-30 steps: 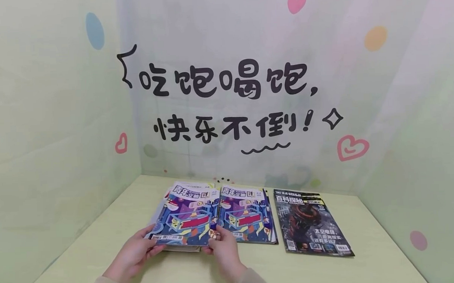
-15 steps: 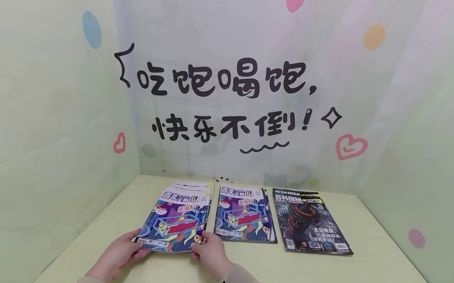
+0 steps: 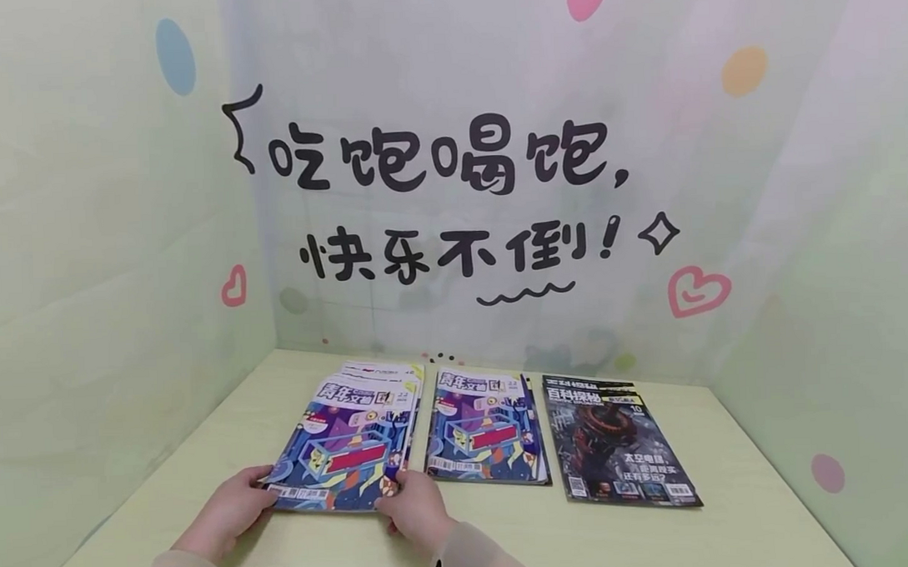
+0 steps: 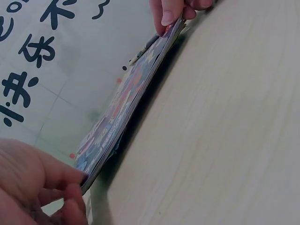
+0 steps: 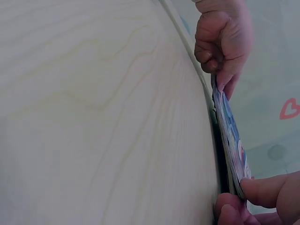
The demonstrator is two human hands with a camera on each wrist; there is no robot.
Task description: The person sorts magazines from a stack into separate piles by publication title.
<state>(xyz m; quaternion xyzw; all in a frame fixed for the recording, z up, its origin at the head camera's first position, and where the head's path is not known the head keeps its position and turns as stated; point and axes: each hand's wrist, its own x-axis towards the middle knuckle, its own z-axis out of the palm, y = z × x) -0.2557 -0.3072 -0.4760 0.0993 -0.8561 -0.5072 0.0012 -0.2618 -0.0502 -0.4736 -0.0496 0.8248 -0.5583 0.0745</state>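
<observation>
A purple-blue magazine (image 3: 340,454) tops the left pile on the table, and other magazines with white upper edges (image 3: 378,371) peek out behind it. My left hand (image 3: 232,508) pinches its near left corner between thumb and fingers. At the near right corner, my right hand (image 3: 412,502) grips it with the thumb on the cover. In the left wrist view, the near edge of the magazine (image 4: 126,101) is raised a little, with a dark gap beneath. The right wrist view shows several page layers between the right hand's fingers (image 5: 262,190).
A second pile, topped by a matching purple magazine (image 3: 485,432), lies just right of the held one. Farther right is a pile of dark magazines (image 3: 618,453). Fabric walls with printed lettering (image 3: 451,200) enclose the pale wooden table (image 3: 553,539) at the back and sides.
Both hands have brought the purple magazine left and toward the person, away from the middle pile and over the left pile. In the last half second it has shifted only slightly.
</observation>
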